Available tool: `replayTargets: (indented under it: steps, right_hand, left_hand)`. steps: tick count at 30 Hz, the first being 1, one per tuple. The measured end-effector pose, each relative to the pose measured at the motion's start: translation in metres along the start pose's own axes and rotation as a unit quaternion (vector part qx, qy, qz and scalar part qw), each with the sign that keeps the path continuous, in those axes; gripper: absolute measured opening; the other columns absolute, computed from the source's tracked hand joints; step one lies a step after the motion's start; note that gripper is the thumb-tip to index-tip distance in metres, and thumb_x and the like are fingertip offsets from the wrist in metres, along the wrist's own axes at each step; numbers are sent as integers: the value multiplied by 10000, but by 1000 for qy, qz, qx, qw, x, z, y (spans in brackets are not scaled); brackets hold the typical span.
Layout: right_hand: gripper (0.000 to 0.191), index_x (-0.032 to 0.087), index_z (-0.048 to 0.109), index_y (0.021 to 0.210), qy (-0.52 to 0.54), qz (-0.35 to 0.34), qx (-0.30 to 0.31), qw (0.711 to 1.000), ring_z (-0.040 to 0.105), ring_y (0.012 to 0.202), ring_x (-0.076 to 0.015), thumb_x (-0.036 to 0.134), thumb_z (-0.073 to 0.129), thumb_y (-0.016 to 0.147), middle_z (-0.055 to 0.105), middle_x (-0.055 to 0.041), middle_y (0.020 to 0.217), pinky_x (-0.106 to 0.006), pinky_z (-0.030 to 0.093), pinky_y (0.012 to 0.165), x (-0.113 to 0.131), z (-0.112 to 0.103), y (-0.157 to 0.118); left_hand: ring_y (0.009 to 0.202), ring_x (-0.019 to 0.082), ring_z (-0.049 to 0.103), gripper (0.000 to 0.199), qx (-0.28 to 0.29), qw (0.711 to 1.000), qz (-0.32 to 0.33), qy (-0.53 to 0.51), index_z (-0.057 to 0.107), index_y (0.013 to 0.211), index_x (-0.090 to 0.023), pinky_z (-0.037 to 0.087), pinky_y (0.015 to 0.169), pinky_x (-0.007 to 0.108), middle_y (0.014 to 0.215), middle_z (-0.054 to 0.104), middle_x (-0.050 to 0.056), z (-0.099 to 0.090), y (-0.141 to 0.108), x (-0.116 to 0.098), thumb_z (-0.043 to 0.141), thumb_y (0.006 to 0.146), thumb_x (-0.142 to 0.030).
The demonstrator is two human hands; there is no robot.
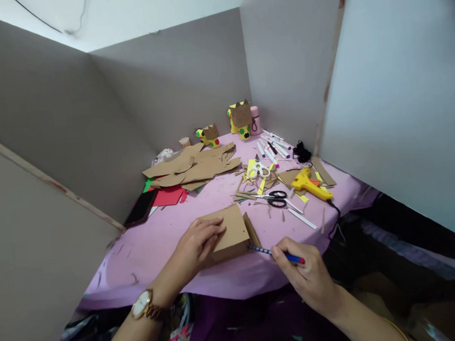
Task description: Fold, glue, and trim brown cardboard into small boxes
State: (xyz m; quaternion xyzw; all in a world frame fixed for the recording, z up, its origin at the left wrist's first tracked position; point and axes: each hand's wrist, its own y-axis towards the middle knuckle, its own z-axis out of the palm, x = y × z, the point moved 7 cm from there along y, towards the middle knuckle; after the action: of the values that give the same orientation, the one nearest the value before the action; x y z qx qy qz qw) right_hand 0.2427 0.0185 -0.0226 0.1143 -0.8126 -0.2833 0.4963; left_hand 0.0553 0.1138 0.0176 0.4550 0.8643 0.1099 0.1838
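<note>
A small cardboard box (234, 226) lies near the front edge of the table. My left hand (200, 240) rests on its top, fingers laid flat across the cardboard. In my right hand (303, 268) is a blue patterned pencil (261, 249) with a red end, pinched between thumb and fingers. The pencil's far tip touches or nearly touches the box's right front corner. A cardboard flap (251, 230) stands along the right side of the box. Whether the tip leaves a mark is too small to tell.
Black-handled scissors (278, 198), white scissors (258, 170) and a yellow glue gun (310, 184) lie beyond the box among scraps. Cardboard sheets (208, 164), red paper (170, 196) and a phone (140, 208) are left. Markers (274, 147) and cardboard animals (241, 120) stand behind.
</note>
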Motion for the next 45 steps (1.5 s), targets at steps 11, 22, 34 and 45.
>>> replayTargets:
  steps: [11,22,34,45]
  right_hand:
    - [227,223,583,742,32,-30,12,999,649,540,-137,201,487,946,639,11,593,-209,479,529,24,1,-20]
    - [246,200,599,752,45,-58,60,996,608,528,-140,214,464,957,619,-2,597,-233,464,526,32,54,-11]
    - [274,204,593,743,42,-16,76,996,605,547,-149,266,446,967,613,-2,608,-240,459,529,21,61,-11]
    - [278,231,599,729,24,47,34,998,637,553,-147,312,477,966,636,16,602,-219,473,526,0,25,-12]
  left_hand:
    - [1092,230,653,251,-17,1000,0,-20,668,1048,-157,514,919,425,1158,717,152,3,-2,-7,433,959,-166]
    - [1078,234,653,234,-34,999,3,-38,676,1025,-150,501,913,412,1113,732,148,9,-4,-6,458,941,-150]
    - [1068,233,642,230,-37,999,-6,-33,688,1014,-156,517,870,391,1166,715,144,8,-5,-7,469,946,-152]
    - [1087,239,650,236,-39,998,6,-39,681,1037,-123,497,916,403,1099,735,153,9,-4,-6,466,942,-128]
